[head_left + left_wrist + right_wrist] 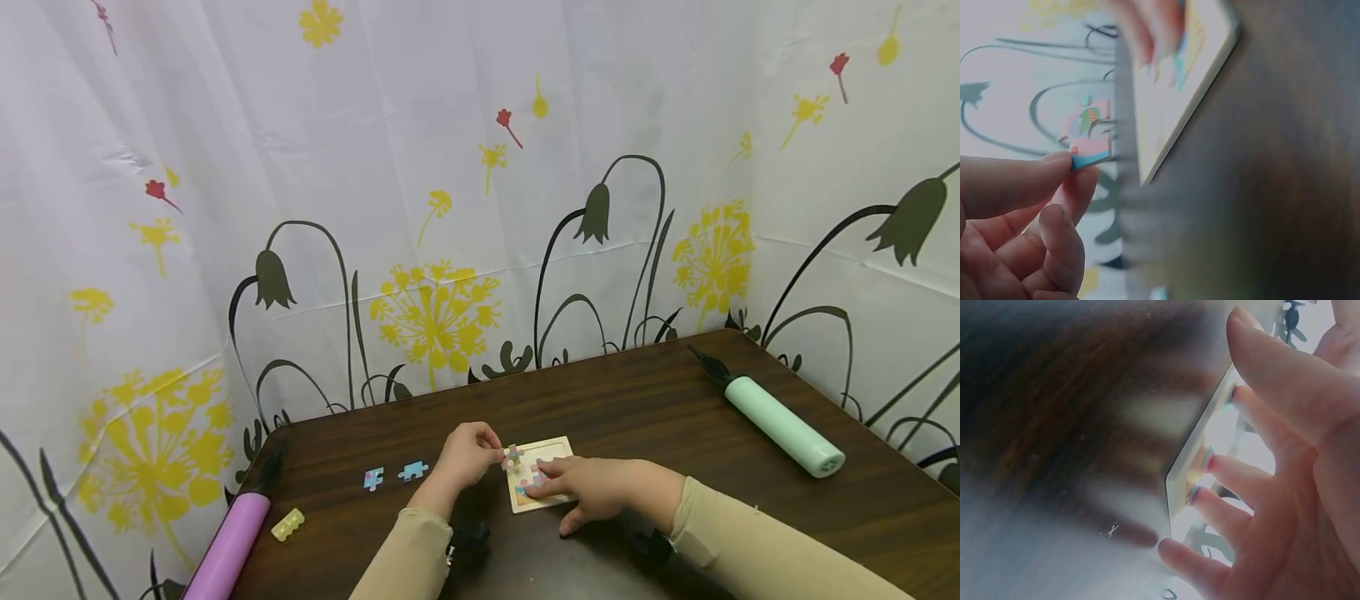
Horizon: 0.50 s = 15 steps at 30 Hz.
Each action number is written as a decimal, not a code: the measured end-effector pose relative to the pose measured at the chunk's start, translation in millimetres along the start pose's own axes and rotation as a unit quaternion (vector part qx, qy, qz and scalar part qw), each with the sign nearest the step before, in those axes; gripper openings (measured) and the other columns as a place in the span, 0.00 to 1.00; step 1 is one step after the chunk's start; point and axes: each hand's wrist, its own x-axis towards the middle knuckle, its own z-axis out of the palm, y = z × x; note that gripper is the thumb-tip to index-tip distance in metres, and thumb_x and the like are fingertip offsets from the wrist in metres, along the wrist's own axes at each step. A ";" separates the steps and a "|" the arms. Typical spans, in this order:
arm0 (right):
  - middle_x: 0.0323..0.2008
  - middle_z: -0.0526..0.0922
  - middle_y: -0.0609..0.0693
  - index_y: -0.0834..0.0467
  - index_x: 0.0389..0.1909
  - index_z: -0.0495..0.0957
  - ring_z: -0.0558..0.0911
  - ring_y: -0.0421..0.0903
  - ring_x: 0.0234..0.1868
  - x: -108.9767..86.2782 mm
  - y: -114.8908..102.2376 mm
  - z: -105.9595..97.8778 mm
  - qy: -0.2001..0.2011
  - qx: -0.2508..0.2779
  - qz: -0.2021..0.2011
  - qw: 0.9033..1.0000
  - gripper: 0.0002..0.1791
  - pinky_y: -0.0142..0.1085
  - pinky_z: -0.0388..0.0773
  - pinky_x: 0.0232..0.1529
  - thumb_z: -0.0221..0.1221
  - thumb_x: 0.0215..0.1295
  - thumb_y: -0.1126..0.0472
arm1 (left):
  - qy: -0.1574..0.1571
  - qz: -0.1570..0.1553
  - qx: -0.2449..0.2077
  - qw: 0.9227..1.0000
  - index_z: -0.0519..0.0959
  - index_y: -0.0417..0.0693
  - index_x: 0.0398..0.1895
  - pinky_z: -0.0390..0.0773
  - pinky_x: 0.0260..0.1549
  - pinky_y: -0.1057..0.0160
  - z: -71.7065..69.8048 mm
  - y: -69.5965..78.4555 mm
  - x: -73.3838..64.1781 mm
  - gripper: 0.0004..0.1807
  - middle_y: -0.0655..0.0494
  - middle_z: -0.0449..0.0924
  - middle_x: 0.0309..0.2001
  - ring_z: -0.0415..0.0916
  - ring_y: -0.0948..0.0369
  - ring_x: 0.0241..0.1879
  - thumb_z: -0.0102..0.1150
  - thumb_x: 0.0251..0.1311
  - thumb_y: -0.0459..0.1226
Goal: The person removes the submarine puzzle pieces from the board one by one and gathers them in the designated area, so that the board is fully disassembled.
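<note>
My left hand (465, 457) pinches a pink jigsaw piece (1092, 136) with a blue edge between thumb and forefinger. That piece is held up at the left side of a square wooden puzzle tray (564, 443). Some pink and blue pieces (537, 477) lie inside the tray, partly covered by fingers. Over the tray's right part lies my right hand (596, 487), its fingers spread and their tips on the pieces and frame. In the right wrist view its thumb stands apart from the fingertips (1200, 495), which touch the tray.
Two blue jigsaw pieces, one nearer (373, 478) and one farther (412, 472), lie left of the tray on the dark wooden table (630, 400). Beyond them are a yellow block (288, 525) and a purple hand pump (231, 542). A mint-green pump (783, 425) lies at the right.
</note>
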 end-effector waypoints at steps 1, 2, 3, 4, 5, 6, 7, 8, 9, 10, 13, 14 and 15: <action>0.74 0.59 0.52 0.39 0.71 0.68 0.58 0.54 0.73 0.2 0.0 0.2 0.001 0.002 -0.002 1.000 0.37 0.48 0.61 0.66 0.66 0.59 0.43 | 0.006 -0.003 -0.001 1.000 0.79 0.42 0.26 0.70 0.21 0.61 -5.8 -1.6 -1.4 0.06 0.55 0.73 0.22 0.68 0.60 0.22 0.68 0.54 0.29; 0.74 0.59 0.52 0.39 0.71 0.68 0.58 0.54 0.73 0.6 0.1 0.6 0.003 0.002 -0.003 1.000 0.37 0.48 0.61 0.66 0.67 0.59 0.43 | 0.012 -0.006 0.000 1.000 0.79 0.42 0.27 0.70 0.22 0.61 -12.1 -4.0 -3.1 0.06 0.55 0.73 0.22 0.68 0.60 0.22 0.68 0.55 0.29; 0.74 0.59 0.52 0.38 0.71 0.67 0.57 0.54 0.73 0.8 0.2 0.7 0.004 0.001 -0.004 1.000 0.37 0.47 0.61 0.66 0.67 0.59 0.43 | 0.019 -0.007 0.001 1.000 0.79 0.42 0.27 0.70 0.22 0.61 -19.1 -6.4 -5.5 0.06 0.56 0.73 0.22 0.68 0.60 0.23 0.68 0.55 0.29; 0.74 0.59 0.52 0.38 0.71 0.67 0.57 0.53 0.73 1.1 0.5 1.2 0.005 0.001 -0.005 1.000 0.37 0.47 0.60 0.67 0.67 0.59 0.43 | 0.025 -0.010 0.004 1.000 0.80 0.42 0.27 0.70 0.22 0.61 -26.8 -9.3 -8.6 0.05 0.56 0.73 0.22 0.68 0.60 0.23 0.68 0.55 0.29; 0.74 0.59 0.52 0.38 0.71 0.67 0.57 0.53 0.73 1.1 0.6 1.2 0.006 0.000 -0.005 1.000 0.38 0.47 0.60 0.67 0.67 0.59 0.43 | 0.032 -0.011 0.008 0.999 0.80 0.42 0.27 0.70 0.22 0.61 -34.9 -12.5 -12.1 0.05 0.56 0.73 0.22 0.68 0.60 0.23 0.68 0.54 0.29; 0.74 0.58 0.52 0.38 0.71 0.67 0.57 0.53 0.73 1.1 1.0 1.4 0.007 -0.001 -0.005 1.000 0.38 0.47 0.60 0.67 0.67 0.59 0.43 | 0.039 -0.015 0.009 0.999 0.80 0.42 0.27 0.70 0.22 0.61 -43.2 -16.1 -15.8 0.05 0.56 0.73 0.21 0.69 0.60 0.23 0.68 0.54 0.28; 0.74 0.59 0.52 0.38 0.71 0.67 0.57 0.54 0.73 0.7 1.1 1.4 0.008 -0.002 -0.005 1.000 0.38 0.47 0.60 0.67 0.67 0.59 0.43 | 0.045 -0.021 0.011 0.999 0.80 0.42 0.27 0.70 0.22 0.61 -51.8 -20.0 -20.1 0.05 0.56 0.73 0.21 0.69 0.60 0.22 0.68 0.54 0.28; 0.74 0.58 0.53 0.38 0.71 0.67 0.57 0.54 0.73 0.6 1.5 1.6 0.008 -0.002 -0.006 1.000 0.38 0.47 0.60 0.67 0.67 0.59 0.43 | 0.052 -0.028 0.013 0.998 0.80 0.41 0.27 0.70 0.22 0.61 -60.5 -24.7 -24.6 0.05 0.56 0.73 0.21 0.69 0.61 0.22 0.68 0.54 0.28; 0.74 0.58 0.53 0.39 0.71 0.67 0.57 0.54 0.73 0.2 1.1 1.2 0.008 -0.002 -0.006 1.000 0.38 0.48 0.60 0.67 0.67 0.59 0.43 | 0.059 -0.036 0.015 0.998 0.80 0.41 0.27 0.70 0.22 0.61 -69.6 -29.8 -29.7 0.05 0.56 0.74 0.21 0.69 0.60 0.21 0.67 0.54 0.28; 0.74 0.58 0.53 0.39 0.71 0.67 0.57 0.55 0.73 0.0 0.9 1.2 0.007 0.000 -0.007 1.000 0.38 0.48 0.60 0.66 0.67 0.59 0.44 | 0.065 -0.043 0.015 0.997 0.80 0.40 0.27 0.70 0.22 0.61 -78.4 -35.5 -34.7 0.05 0.56 0.74 0.20 0.69 0.60 0.21 0.67 0.53 0.27; 0.74 0.58 0.54 0.40 0.71 0.68 0.57 0.56 0.73 -1.4 -0.4 -0.1 0.008 0.003 -0.007 1.000 0.38 0.50 0.61 0.66 0.67 0.59 0.44 | 0.077 -0.073 0.017 0.994 0.80 0.37 0.27 0.71 0.22 0.60 -101.9 -53.7 -50.2 0.04 0.55 0.75 0.21 0.71 0.59 0.21 0.66 0.54 0.26; 0.74 0.58 0.54 0.41 0.71 0.68 0.57 0.56 0.73 -1.4 -0.8 -0.4 0.008 0.007 -0.008 1.000 0.38 0.50 0.61 0.66 0.67 0.59 0.44 | 0.076 -0.083 0.020 0.993 0.80 0.37 0.28 0.71 0.23 0.60 -108.5 -59.8 -55.3 0.03 0.55 0.75 0.22 0.71 0.59 0.22 0.66 0.54 0.26; 0.74 0.58 0.54 0.40 0.71 0.68 0.57 0.56 0.73 -1.8 -1.6 -0.9 0.008 0.008 -0.007 1.000 0.38 0.49 0.61 0.66 0.67 0.59 0.44 | 0.073 -0.093 0.023 0.993 0.80 0.36 0.28 0.71 0.23 0.60 -114.1 -65.8 -60.2 0.03 0.55 0.76 0.23 0.71 0.58 0.23 0.65 0.54 0.26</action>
